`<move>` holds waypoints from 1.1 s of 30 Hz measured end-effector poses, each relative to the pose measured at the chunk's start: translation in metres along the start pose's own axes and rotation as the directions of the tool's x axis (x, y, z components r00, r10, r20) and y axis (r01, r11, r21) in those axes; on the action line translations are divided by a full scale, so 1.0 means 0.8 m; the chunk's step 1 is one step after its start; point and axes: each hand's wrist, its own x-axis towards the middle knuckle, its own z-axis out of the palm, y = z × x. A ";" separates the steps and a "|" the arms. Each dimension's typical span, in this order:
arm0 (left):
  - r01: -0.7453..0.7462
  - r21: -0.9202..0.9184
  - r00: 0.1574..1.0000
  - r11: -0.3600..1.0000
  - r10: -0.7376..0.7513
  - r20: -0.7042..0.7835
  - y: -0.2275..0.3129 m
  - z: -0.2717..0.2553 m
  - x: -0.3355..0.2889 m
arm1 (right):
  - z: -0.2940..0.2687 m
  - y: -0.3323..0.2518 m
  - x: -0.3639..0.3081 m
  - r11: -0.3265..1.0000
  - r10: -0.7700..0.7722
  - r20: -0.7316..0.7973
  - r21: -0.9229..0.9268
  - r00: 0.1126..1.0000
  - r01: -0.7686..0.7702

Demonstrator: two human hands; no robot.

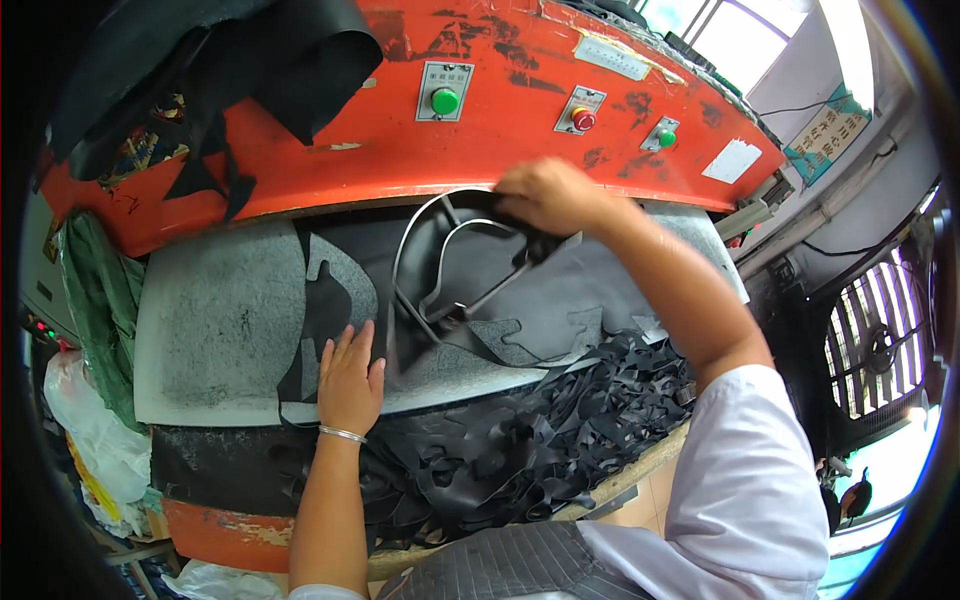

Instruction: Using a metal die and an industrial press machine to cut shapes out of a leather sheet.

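Observation:
My right hand [553, 196] is closed around the far right part of a cutting die [490, 292], a frame of metal strips with curved outer and inner bands and straight cross pieces. The die is tilted over a black leather-like sheet [605, 275]; whether its lower edge touches the sheet I cannot tell. The sheet has shaped cut-outs through which the pale grey, worn cutting board [220, 325] shows. My left hand [350, 378] lies with fingers stretched on a narrow part of the sheet, left of the die. It holds nothing.
Behind the board stands a red machine beam [395, 165] with a green button [444, 100], a red knob [582, 118] and another green button [666, 138]. Black sheets [310, 70] hang over its left end. Black scraps [500, 440] heap along the near edge. Plastic bags [95, 425] sit left.

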 end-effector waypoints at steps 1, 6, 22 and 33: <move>0.040 0.034 0.999 0.999 -0.041 0.024 -0.004 -0.001 -0.003 | 0.020 -0.004 -0.020 0.973 0.188 0.073 0.124 0.979 -0.196; 0.117 -0.170 0.991 0.978 -0.105 0.078 0.011 -0.011 0.003 | 0.113 -0.006 -0.098 0.745 0.554 0.084 0.393 0.828 -0.539; 0.122 -0.066 0.987 0.990 -0.128 -0.097 0.007 0.010 0.020 | 0.169 0.014 -0.094 0.791 0.500 0.195 0.293 0.844 -0.537; 0.075 -0.049 0.993 0.996 -0.080 -0.089 0.005 0.012 0.046 | 0.165 -0.022 -0.221 0.830 0.508 0.048 0.239 0.860 -0.504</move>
